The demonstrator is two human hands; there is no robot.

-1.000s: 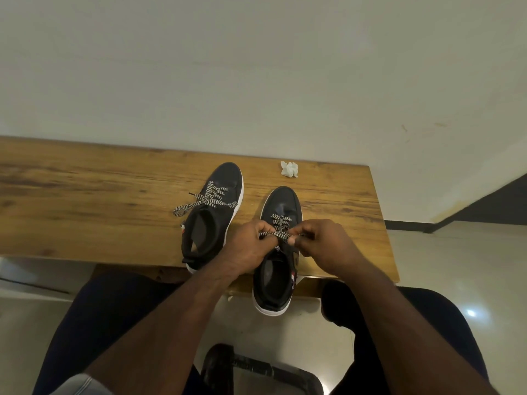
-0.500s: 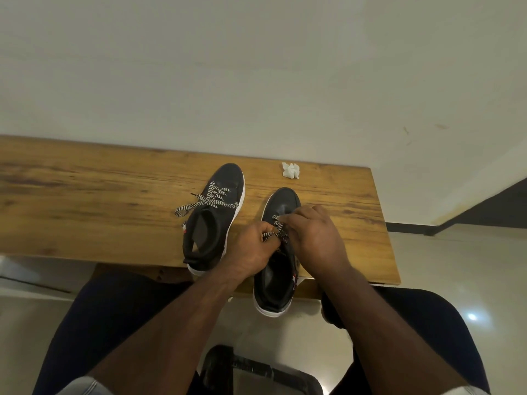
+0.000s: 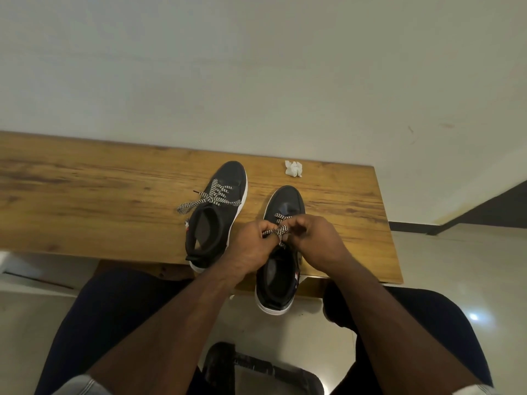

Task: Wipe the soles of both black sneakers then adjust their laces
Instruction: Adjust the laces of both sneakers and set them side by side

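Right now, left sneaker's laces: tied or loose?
Loose. The left sneaker's laces trail off sideways onto the wooden table, ends spread, no bow.

— Where do you find things, taking the right sneaker as your mark?

— It sits on the table, heel past the near edge. Left of it stands the left sneaker, farther back. Behind it, slightly right, lies the tissue. Your left hand and right hand meet over its laces.
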